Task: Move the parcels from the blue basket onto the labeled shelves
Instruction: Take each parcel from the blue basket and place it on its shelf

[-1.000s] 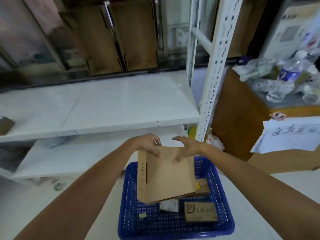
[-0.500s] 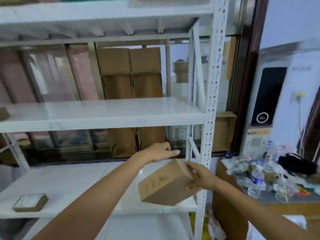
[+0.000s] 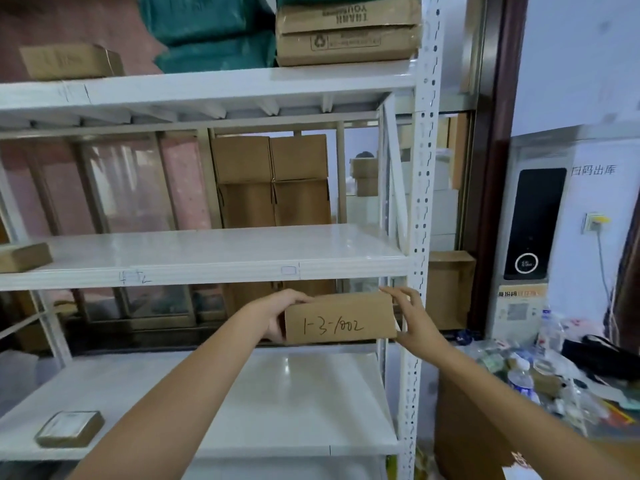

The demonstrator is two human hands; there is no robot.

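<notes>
I hold a brown cardboard parcel (image 3: 341,320) with "1-3-1002" handwritten on its near face, level, in front of the white shelving unit. My left hand (image 3: 277,315) grips its left end and my right hand (image 3: 412,318) grips its right end. The parcel hangs just below the front edge of the middle shelf (image 3: 221,252), which has handwriting on its edge, and above the lower shelf (image 3: 242,403). The blue basket is out of view.
A flat parcel (image 3: 69,428) lies at the lower shelf's left, another parcel (image 3: 24,257) at the middle shelf's left. The top shelf carries green bags (image 3: 211,32) and cardboard boxes (image 3: 348,29). The white upright post (image 3: 420,216) stands just right of the parcel. A cluttered table with bottles (image 3: 523,379) stands right.
I lifted the parcel out of the blue basket and raised it in front of the shelves. It turned level with its label facing me. My view tilted up.
</notes>
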